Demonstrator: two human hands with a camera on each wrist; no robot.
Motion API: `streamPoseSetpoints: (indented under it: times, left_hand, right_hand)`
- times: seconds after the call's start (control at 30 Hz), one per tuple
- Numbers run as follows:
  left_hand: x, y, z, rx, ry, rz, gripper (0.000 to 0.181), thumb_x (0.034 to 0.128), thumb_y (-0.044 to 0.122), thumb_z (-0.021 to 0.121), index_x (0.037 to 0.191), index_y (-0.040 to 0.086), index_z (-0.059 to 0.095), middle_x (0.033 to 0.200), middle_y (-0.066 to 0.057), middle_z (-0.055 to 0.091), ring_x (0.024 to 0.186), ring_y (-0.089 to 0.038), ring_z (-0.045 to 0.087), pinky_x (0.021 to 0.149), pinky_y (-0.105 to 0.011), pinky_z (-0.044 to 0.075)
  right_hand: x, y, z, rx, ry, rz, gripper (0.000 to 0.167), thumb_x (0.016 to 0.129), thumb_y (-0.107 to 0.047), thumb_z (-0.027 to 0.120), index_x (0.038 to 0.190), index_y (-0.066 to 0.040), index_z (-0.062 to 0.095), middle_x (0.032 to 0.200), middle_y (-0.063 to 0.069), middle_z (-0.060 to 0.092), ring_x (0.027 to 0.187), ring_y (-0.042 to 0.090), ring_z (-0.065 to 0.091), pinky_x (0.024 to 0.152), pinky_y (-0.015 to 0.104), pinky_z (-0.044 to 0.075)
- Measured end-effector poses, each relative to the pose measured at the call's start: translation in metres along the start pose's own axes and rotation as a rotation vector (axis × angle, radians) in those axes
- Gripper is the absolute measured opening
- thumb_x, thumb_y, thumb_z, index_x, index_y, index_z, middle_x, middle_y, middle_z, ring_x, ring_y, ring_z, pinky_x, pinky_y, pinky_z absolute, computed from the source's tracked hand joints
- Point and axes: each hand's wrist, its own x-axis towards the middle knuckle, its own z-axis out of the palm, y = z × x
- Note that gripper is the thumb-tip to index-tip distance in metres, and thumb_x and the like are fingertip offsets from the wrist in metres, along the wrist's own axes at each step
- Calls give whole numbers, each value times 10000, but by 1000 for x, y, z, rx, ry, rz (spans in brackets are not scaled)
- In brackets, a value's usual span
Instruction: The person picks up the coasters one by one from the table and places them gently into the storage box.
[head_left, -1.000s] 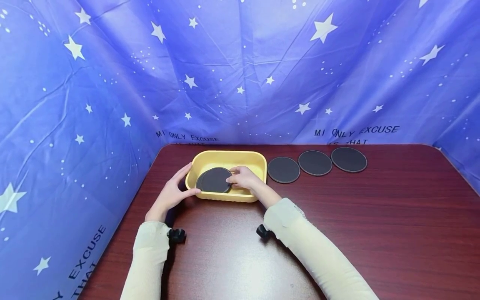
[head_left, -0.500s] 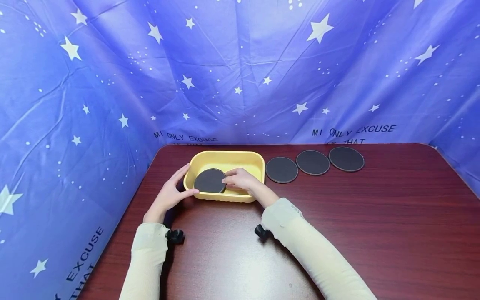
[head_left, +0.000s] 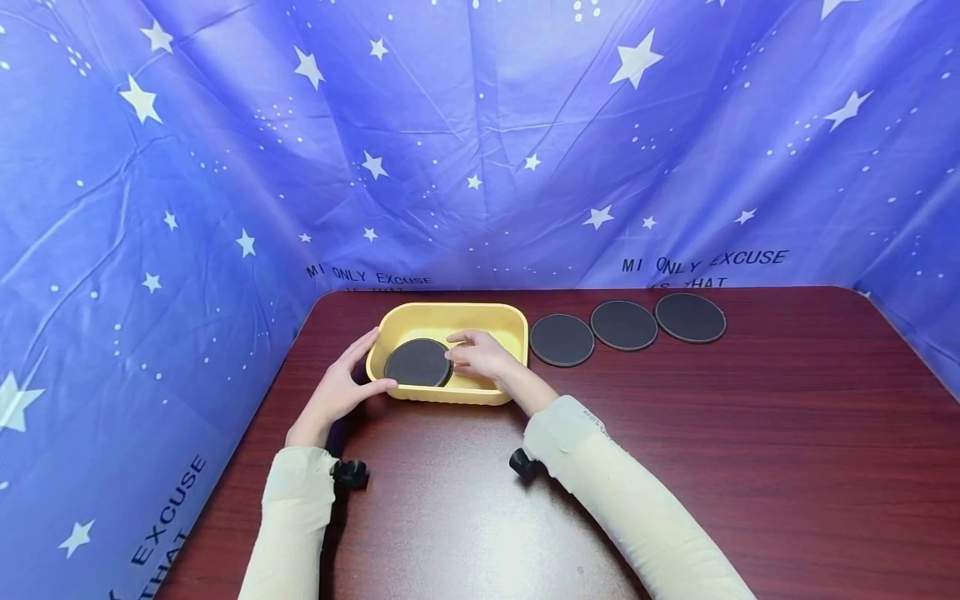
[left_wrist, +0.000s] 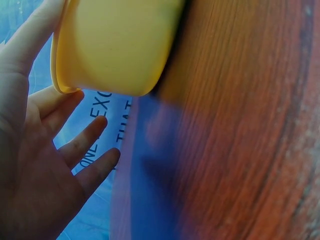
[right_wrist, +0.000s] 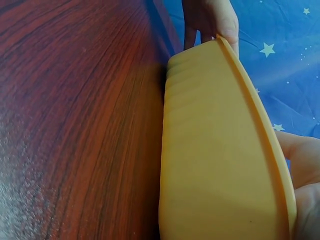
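Observation:
The yellow container (head_left: 453,395) stands on the table, with a stack or single black round coaster (head_left: 416,362) lying in its left part; how many lie there I cannot tell. My left hand (head_left: 337,389) rests against the container's left corner, thumb on the near rim and fingers along the left end. In the left wrist view, the left hand (left_wrist: 45,145) touches the rim with thumb and index finger, other fingers spread. Inside the container, my right hand (head_left: 483,357) has its fingers parted at the coaster's right edge. In the right wrist view, the container wall (right_wrist: 215,145) hides its fingertips.
Three black round coasters (head_left: 562,340) (head_left: 624,325) (head_left: 691,317) lie in a row to the right of the container. Behind the dark red table (head_left: 675,433) hangs a blue star-patterned cloth (head_left: 480,125), which also runs along both sides.
The coaster under my right hand has shifted left and lies over the container's left part. My right fingers have parted at its edge. My left hand has kept its place on the container.

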Motion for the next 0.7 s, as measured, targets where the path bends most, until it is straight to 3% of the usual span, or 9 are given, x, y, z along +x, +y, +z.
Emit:
streamPoseSetpoints:
  times: [0.13,0.3,0.5,0.7]
  left_hand:
    - [1,0,0,3,-1,-1,909,800,295,844,1561,200,355,1640,-50,310,1531,-296,238,1237,-561,194]
    - [0,-2,0,6,3,2,908,800,289,844,1561,197,357,1639,-61,311,1529,-304,240,1233,-570,197]
    - [0,-1,0,-5,4,10,911,795,279,849,1559,195,360,1638,-61,313,1530,-302,241,1234,-568,194]
    - [0,-1,0,-3,3,10,917,792,292,851,1559,198,359,1639,-52,313,1531,-299,239,1237,-563,192]
  right_hand:
    - [-2,-1,-3,55,-45,-54,457,989,-20,550,1425,84,459,1371,325,522,1278,427,552,1076,418,493]
    - [-10,-6,-8,28,-85,-136,460,992,-11,535,1432,90,449,1388,357,508,1287,469,529,1080,480,481]
    - [-23,-16,-22,-6,-97,-192,490,966,-3,565,1435,82,452,1396,349,505,1248,391,581,1092,489,465]
    - [-39,-25,-45,-26,-61,-225,499,950,-22,614,1426,50,481,1404,319,524,1200,278,623,1038,405,521]
